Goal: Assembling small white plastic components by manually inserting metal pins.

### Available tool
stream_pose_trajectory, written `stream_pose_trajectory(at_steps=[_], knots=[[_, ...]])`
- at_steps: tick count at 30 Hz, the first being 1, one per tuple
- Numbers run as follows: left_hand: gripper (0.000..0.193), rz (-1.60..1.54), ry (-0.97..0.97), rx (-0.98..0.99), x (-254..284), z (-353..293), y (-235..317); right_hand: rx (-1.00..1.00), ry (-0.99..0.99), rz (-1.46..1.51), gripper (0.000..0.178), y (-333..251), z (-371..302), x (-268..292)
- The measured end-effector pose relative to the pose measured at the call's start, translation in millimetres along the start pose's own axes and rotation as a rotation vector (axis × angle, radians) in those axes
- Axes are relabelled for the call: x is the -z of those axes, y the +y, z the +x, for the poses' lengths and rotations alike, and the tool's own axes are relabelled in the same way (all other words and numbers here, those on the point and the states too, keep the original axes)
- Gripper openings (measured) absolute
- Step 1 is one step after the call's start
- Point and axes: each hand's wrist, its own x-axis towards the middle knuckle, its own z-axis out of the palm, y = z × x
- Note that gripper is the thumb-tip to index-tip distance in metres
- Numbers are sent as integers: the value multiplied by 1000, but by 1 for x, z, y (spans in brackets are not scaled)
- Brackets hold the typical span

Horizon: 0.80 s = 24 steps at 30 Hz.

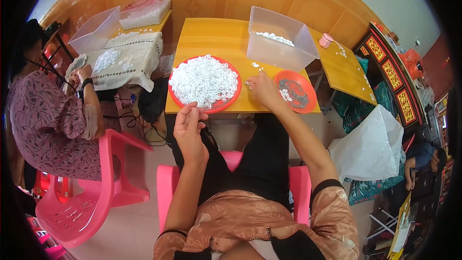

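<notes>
In front of the near rim of a round red tray [239,85] is my left hand [188,132], palm up, its thumb and forefinger pressed together. What they pinch, if anything, is too small to make out. The tray holds a heap of small white plastic pieces [204,79], many with a hole. My right hand [263,89] reaches over the yellow table, fingers down and drawn together at a small white piece [249,83]. To its right lies a smaller red dish [310,97] with thin grey metal bits [297,97] and a few white pieces.
A clear plastic bin [284,50] with white pieces stands at the back of the table [207,31]. At left, another person [57,110] works at a cloth-covered table [144,62]. A pink cup [326,41] sits on a side table [346,72]; a white sack [368,144] stands at right.
</notes>
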Motion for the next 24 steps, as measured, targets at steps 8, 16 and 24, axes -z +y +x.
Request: stream_pose_trajectory(at_steps=[8, 16, 24], knots=[[19, -27, 19, 14, -2, 0, -2, 94, 143, -290, 13, -10, -18, -30], [18, -25, 24, 26, -3, 0, -3, 169, 98, -196, 26, -31, -55, -18], [18, -7, 15, 66, -3, -1, -8, -42, 206, 88, 20, -23, -59, -20]])
